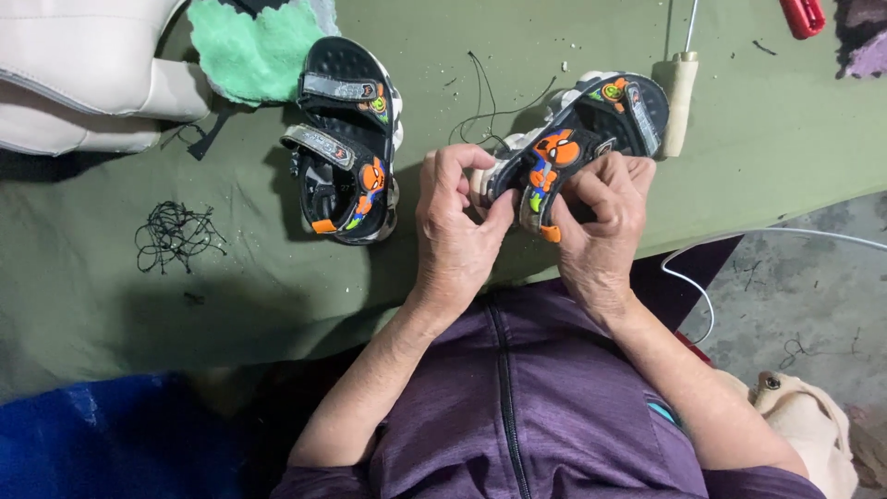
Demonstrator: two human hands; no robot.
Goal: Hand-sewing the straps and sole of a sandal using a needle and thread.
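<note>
Green cloth covers the table (111, 296). Both hands, left (457, 226) and right (601, 217), pinch a small dark sandal (582, 129) at the table's near edge, fingers hiding its toe end. Its mate (346, 139) lies apart, leftward. A red tool (802, 14) is cut off above.

Even overhead light, soft shadows below objs, dim bottom-left; sharp center, edges maybe slightly stretched, no glare.
</note>
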